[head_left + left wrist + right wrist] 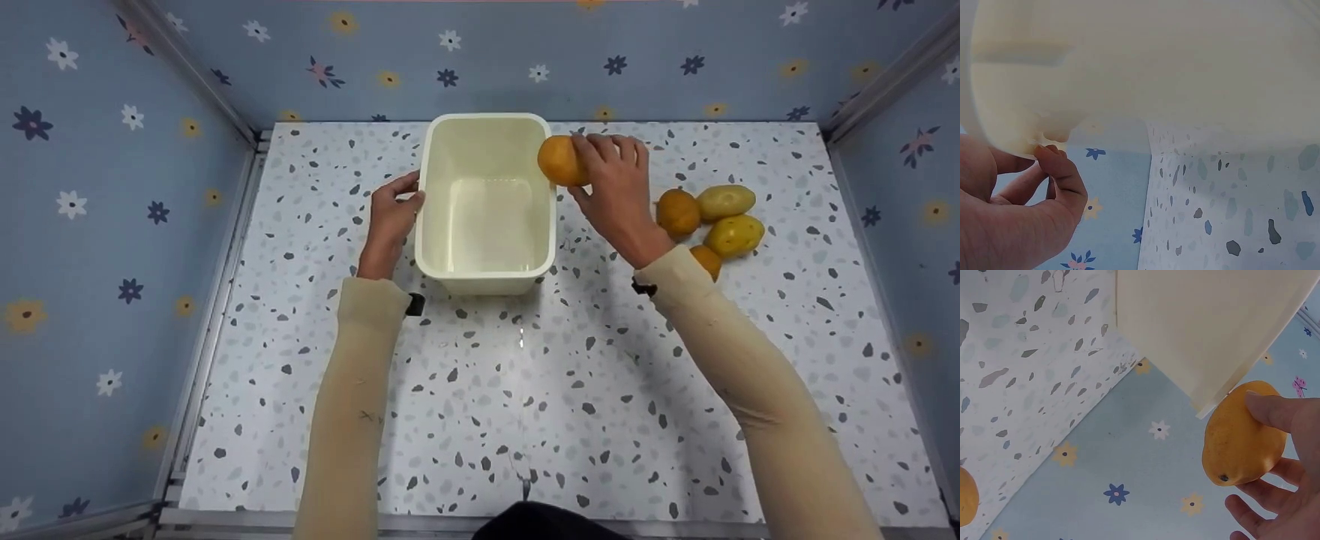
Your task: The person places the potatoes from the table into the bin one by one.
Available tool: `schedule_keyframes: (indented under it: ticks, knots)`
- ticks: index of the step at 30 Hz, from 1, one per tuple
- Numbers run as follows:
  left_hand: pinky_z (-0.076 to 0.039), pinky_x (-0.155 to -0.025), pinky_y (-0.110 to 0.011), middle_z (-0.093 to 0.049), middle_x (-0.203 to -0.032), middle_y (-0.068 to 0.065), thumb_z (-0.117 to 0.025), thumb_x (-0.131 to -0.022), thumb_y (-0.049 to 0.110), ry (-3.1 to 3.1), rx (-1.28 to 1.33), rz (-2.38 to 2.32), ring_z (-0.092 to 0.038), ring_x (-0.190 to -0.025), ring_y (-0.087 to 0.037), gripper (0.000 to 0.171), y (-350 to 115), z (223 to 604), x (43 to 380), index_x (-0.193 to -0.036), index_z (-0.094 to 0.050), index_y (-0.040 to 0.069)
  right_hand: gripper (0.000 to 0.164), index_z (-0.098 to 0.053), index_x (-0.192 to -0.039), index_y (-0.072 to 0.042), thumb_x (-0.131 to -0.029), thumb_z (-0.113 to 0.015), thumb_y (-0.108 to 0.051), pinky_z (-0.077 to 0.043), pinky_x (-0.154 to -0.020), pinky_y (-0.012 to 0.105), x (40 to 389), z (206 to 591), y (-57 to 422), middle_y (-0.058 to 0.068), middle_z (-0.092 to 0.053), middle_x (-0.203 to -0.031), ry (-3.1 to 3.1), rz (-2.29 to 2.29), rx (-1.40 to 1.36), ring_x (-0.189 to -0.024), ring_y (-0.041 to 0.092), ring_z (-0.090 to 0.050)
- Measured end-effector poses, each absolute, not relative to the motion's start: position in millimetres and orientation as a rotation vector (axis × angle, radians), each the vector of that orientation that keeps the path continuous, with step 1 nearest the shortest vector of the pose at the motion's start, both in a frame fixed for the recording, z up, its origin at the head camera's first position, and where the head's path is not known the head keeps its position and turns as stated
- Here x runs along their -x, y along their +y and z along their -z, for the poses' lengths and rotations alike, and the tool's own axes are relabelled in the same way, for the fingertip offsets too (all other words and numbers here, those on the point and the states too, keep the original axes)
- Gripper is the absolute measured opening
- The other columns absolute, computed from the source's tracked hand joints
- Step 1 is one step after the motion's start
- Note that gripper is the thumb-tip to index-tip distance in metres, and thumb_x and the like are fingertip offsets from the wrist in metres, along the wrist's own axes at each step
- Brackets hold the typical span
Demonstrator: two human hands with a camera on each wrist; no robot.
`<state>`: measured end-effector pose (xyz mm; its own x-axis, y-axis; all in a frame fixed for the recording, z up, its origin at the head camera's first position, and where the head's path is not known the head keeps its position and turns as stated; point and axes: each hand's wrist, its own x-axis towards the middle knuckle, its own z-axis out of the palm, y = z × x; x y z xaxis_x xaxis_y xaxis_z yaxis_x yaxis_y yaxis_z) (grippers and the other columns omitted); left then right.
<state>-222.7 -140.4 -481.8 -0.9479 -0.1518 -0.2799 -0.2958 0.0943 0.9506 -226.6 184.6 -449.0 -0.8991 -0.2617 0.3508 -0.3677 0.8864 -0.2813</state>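
A cream plastic bin (486, 285), seen from above with its mouth up, stands at the back middle of the table. My left hand (393, 222) pinches its left rim between thumb and fingers; the left wrist view shows the thumb (1061, 169) bent at the lip. Beside the right rim, my right hand (616, 187) grips an orange-yellow, pear-like fruit (562, 160) with a dark spot at one end (1244, 433). The fruit overlaps the bin's right rim in the head view. Nothing lies inside the bin.
To the right sit an orange-brown round fruit (679, 213), another orange one (706, 261) partly hidden by my sleeve, and two yellow potato-like pieces (726, 202). Flowered blue panels (525, 60) enclose the speckled table (465, 420) at the back and sides.
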Motion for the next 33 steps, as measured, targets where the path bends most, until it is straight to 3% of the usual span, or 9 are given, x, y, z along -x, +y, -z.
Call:
schedule_keyframes:
  ticks: [8, 23, 33]
  knots:
    - [-0.055, -0.089, -0.03, -0.061, -0.136, -0.019, -0.058, -0.104, 0.005, 2.225, 0.435, -2.032, -0.061, -0.105, -0.024, 0.043, -140.5, 483.0, 221.2, -0.147, -0.061, 0.001, 0.064, -0.055, -0.152, -0.007, -0.095, -0.082, -0.022, -0.028, -0.121, 0.057, 228.8, 447.6, 175.5, 0.018, -0.059, -0.145, -2.715, -0.503, -0.509, -0.133, 0.04, -0.048]
    - [-0.056, -0.09, -0.031, -0.062, -0.135, -0.018, -0.059, -0.104, 0.005, 2.216, 0.442, -2.034, -0.063, -0.111, -0.03, 0.044, -140.9, 484.0, 221.9, -0.148, -0.061, 0.003, 0.06, -0.054, -0.153, -0.009, -0.099, -0.077, -0.023, -0.026, -0.124, 0.056, 234.8, 444.9, 157.8, 0.017, -0.058, -0.148, -2.761, -0.5, -0.534, -0.136, 0.039, -0.046]
    - [-0.057, -0.089, -0.032, -0.062, -0.133, -0.017, -0.058, -0.105, 0.005, 2.201, 0.432, -2.056, -0.064, -0.107, -0.026, 0.043, -141.1, 483.9, 221.3, -0.148, -0.06, 0.002, 0.06, -0.055, -0.151, -0.008, -0.097, -0.079, -0.019, -0.029, -0.122, 0.055, 238.9, 443.0, 142.7, 0.017, -0.059, -0.145, -2.779, -0.446, -0.583, -0.133, 0.038, -0.048]
